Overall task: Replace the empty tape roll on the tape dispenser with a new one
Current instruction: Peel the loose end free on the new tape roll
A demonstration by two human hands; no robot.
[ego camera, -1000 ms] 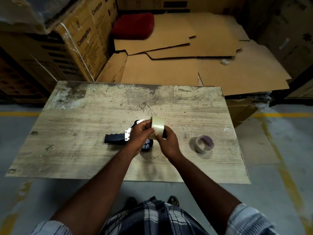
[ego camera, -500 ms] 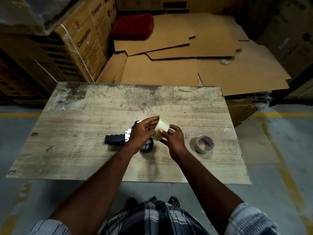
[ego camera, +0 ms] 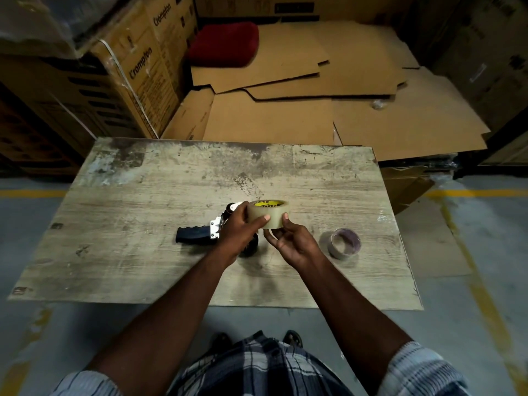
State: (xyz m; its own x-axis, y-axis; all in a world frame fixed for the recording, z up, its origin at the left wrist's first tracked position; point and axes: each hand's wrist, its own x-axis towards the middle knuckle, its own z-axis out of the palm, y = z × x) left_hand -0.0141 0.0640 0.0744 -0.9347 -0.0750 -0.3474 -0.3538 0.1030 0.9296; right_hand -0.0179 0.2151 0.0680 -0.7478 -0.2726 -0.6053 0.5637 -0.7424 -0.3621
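Observation:
A new roll of clear tape (ego camera: 271, 213) with a yellow printed core is held above the wooden table (ego camera: 143, 247), its hole facing up. My left hand (ego camera: 241, 228) grips its left side with the thumb across the front. My right hand (ego camera: 291, 241) supports it from below and the right with the fingertips. The tape dispenser (ego camera: 200, 234) lies on the table under my left hand, black handle pointing left; its front part is hidden by my hand. The empty cardboard core (ego camera: 344, 242) rests on the table to the right.
Flattened cardboard sheets (ego camera: 314, 110) lie on the floor behind the table, with a red cushion (ego camera: 224, 45) on them. Stacked cartons (ego camera: 120, 75) stand at the left. Grey floor with yellow lines surrounds the table.
The new roll has been turned from standing on edge to lying flat with its hole upward. Both hands shifted their grip around it and stayed above the dispenser.

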